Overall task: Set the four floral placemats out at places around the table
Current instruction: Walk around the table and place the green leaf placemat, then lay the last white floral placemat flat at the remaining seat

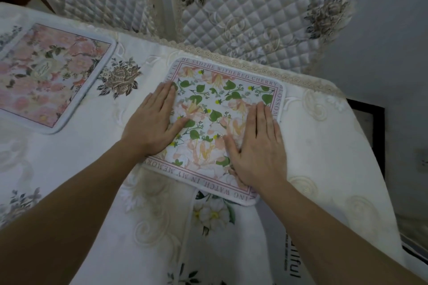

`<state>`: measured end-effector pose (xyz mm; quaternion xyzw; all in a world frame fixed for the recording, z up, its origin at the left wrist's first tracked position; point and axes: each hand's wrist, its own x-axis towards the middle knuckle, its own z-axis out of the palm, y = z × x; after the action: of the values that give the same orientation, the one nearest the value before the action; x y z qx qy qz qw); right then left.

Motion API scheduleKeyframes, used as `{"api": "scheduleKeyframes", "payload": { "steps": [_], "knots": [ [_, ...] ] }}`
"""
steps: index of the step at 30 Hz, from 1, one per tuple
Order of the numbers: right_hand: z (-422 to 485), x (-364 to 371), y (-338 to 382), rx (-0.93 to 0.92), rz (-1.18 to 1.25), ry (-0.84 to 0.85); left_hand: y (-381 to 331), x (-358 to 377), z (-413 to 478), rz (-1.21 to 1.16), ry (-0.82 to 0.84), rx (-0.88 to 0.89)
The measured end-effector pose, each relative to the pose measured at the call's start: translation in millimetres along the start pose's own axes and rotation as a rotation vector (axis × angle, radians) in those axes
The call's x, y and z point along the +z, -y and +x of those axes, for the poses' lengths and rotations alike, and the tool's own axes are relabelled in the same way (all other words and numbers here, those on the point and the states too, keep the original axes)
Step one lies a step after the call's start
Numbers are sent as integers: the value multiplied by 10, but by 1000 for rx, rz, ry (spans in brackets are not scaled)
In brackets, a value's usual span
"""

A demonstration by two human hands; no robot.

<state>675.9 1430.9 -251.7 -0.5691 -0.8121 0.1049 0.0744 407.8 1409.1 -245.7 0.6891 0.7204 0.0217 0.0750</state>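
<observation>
A placemat with green leaves, peach flowers and a lettered border (215, 104) lies flat on the white tablecloth (81, 169) near the table's far edge. My left hand (152, 122) rests palm down on its left side, fingers together and flat. My right hand (257, 146) presses flat on its right side. A pink floral placemat (48, 74) lies at the far left. Under the near edge of the leafy mat, another mat with white flowers (213, 215) shows, partly hidden by my arms.
Two chairs with quilted white covers (250, 7) stand pushed in behind the far table edge. The tablecloth's lace trim (266, 71) marks that edge. The table's right side drops off to a dark floor (379, 127).
</observation>
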Motion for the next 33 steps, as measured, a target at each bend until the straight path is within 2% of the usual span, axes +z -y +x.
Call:
{"api": "scheduleKeyframes", "payload": {
  "steps": [4,6,8,11,17,20,25,28,33],
  "knots": [
    [7,-31,34,6,-9,27,-132,-104,26,110,82,-92],
    [8,-108,37,-1,-18,89,-291,-203,18,186,143,-194],
    [24,-243,25,-23,-28,191,-465,-338,-66,140,152,-299],
    [-2,-504,-19,-43,-21,282,-631,-528,-371,26,22,-340],
    [-549,-943,-106,-49,-10,189,-920,-813,-1062,-73,-120,-233],
    [-909,-1099,-225,-26,-46,138,-1139,-837,-1393,-141,-140,-297],
    [-1753,-1208,-513,115,-35,27,-1430,-679,-1845,-398,-66,-525],
    [-2186,-1130,-609,252,-3,103,-1534,-536,-2099,-435,4,-616],
    [-2665,-1011,-625,376,5,153,-1712,-370,-2449,-447,54,-627]
  ]
}}
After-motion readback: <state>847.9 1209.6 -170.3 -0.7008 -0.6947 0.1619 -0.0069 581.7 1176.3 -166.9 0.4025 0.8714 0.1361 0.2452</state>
